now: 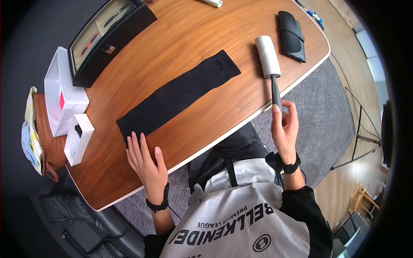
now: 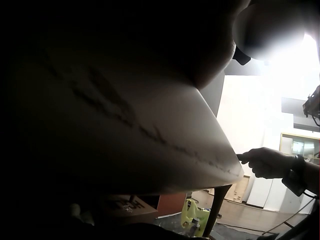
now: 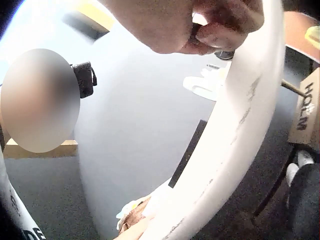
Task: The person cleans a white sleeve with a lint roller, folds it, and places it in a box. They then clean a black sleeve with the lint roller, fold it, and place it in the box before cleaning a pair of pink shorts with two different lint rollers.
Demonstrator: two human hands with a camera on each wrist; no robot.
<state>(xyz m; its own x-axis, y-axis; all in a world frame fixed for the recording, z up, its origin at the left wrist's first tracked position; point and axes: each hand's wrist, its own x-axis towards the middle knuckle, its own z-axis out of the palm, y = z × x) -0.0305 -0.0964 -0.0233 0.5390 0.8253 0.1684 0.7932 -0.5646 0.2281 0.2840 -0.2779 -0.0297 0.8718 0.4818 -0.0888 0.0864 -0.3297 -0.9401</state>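
Observation:
A long black cloth, which looks like a sock or sleeve, lies flat and slanted across the wooden table. The left hand rests with straight fingers on its near left end. At the table's front edge, the right hand grips the dark handle of a white lint roller, whose cylinder lies over the tabletop to the right of the cloth. In the left wrist view the right hand shows at the table's corner. The right wrist view shows the curled fingers of the right hand close up.
A black display case, a white box, a smaller white box and a brown woven bag stand at the left. Beyond the roller lies a black pouch. A white object is at the far edge.

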